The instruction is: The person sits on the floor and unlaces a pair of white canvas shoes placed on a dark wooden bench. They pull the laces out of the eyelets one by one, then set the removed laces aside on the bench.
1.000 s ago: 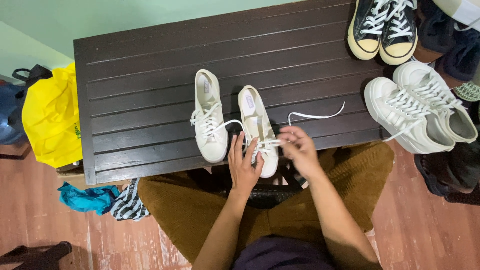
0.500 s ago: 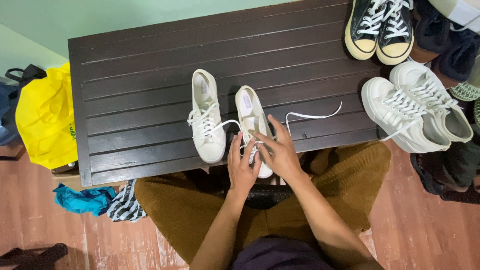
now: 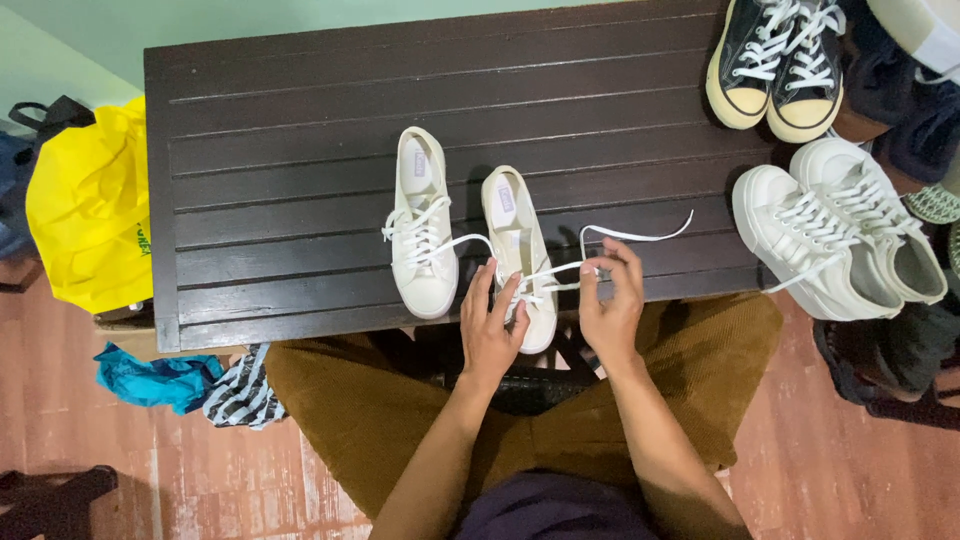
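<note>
On a dark slatted table (image 3: 300,120), your left hand (image 3: 490,325) steadies the right cream shoe (image 3: 520,250) at the near edge, fingers spread; your right hand (image 3: 612,300) pinches its white lace (image 3: 640,236).

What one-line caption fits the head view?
Left hand rests on a cream canvas low-top sneaker while right hand pinches its white lace on a dark slatted wooden table.

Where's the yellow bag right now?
In the head view, the yellow bag sits at the far left, against the left end of the dark slatted table, above a blue cloth on the floor.
</note>
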